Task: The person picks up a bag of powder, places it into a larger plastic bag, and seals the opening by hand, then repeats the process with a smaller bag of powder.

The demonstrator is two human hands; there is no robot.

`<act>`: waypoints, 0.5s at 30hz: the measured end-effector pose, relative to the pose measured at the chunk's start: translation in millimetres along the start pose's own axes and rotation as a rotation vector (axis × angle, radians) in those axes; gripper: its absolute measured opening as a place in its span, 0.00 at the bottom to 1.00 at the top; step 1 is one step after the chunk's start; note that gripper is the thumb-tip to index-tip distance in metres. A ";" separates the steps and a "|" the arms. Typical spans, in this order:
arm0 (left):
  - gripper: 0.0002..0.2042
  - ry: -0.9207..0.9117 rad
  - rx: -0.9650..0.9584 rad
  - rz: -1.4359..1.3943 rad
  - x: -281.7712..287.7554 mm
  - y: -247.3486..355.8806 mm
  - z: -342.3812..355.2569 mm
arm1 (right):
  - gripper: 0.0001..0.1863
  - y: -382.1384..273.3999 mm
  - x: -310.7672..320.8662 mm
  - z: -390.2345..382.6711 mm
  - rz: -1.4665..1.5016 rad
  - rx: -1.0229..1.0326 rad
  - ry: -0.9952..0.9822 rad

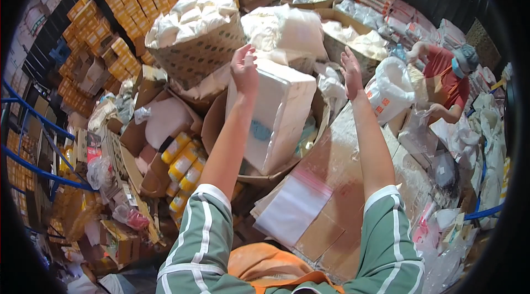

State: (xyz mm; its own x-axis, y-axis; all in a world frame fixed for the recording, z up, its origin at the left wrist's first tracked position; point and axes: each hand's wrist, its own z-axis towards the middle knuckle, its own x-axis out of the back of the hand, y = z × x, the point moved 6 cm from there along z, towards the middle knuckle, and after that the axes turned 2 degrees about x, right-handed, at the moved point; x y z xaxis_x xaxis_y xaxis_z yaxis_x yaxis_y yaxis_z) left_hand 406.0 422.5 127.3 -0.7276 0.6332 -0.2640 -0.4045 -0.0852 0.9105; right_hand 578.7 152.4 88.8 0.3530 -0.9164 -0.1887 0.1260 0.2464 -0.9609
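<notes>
- White foam box (270, 101) sat tilted in an open brown carton (212, 123), ahead of the body and between the 2 hands.
- Key relation: left hand (244, 70) was nearer. It overlapped the box's upper left edge in view; contact or hover, couldn't tell.
- Right hand (351, 70) was right of the box, apart from it, with white plastic bags (331, 84) in the gap. So the box lay left of the right fingers.
- Box long axis ran roughly away from the body, leaning; exact tilt unclear.
- Left fingers: loosely bent, nothing visible in them. Right fingers: spread, pointing up, nothing in them.
- White sack (392, 95) stood just right of the right hand.
- Flat clear bag (292, 206) lay on cardboard (337, 206), nearer the body than the box.
</notes>
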 end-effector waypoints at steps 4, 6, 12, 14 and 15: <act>0.06 -0.176 -0.058 0.386 66.8 -64.2 -100.8 | 0.24 92.0 -1.3 -70.2 -0.110 -0.033 -0.086; 0.07 -0.310 -0.081 0.635 96.8 -117.3 -202.4 | 0.25 177.5 29.0 -160.4 -0.158 -0.315 -0.168; 0.35 -1.001 0.227 1.161 157.6 -255.0 -481.4 | 0.10 261.9 174.2 -540.8 -0.244 -1.020 0.064; 0.35 -1.076 0.175 1.207 170.5 -273.6 -514.3 | 0.07 232.7 214.6 -644.8 -0.423 -1.282 -0.029; 0.34 -1.135 0.165 1.197 174.2 -274.9 -521.2 | 0.06 201.5 219.4 -677.5 -0.427 -1.416 -0.071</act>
State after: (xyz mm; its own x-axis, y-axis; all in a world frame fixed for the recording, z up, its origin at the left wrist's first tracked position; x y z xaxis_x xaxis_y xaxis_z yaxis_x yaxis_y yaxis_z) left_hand 101.7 155.3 -334.8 0.2152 0.4822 0.8492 0.1639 -0.8751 0.4553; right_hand 53.4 -212.7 -283.5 0.5719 -0.8111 0.1225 -0.7433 -0.5755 -0.3410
